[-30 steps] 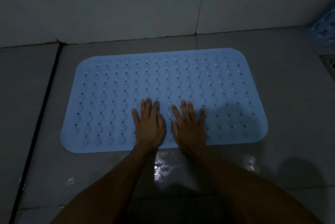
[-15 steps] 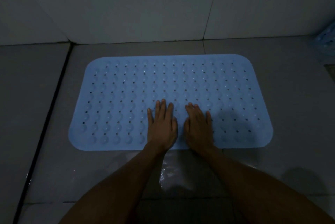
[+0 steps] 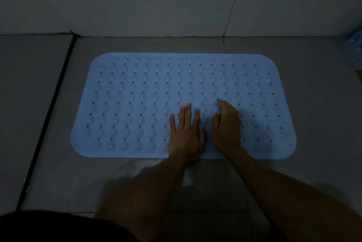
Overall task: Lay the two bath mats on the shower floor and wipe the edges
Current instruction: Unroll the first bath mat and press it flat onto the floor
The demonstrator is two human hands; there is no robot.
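A light blue bath mat (image 3: 137, 104) with rows of small holes and bumps lies flat on the grey tiled shower floor (image 3: 313, 143). My left hand (image 3: 186, 134) presses flat on the mat near its front edge, fingers straight and slightly spread. Just to its right, my right hand (image 3: 226, 126) rests on the mat with its fingers bent and its back raised; it holds nothing. A second blue mat (image 3: 355, 42) shows only as a corner at the right edge of the view.
White tiled walls (image 3: 156, 0) rise behind the mat. A dark floor joint (image 3: 51, 108) runs along the left. A wet, shiny patch (image 3: 186, 175) lies on the floor just in front of the mat. My dark clothing (image 3: 58, 226) fills the bottom left.
The view has shifted a little. My right hand has gone from lying flat to a raised, bent-finger posture and moved slightly right. My left hand still presses flat.
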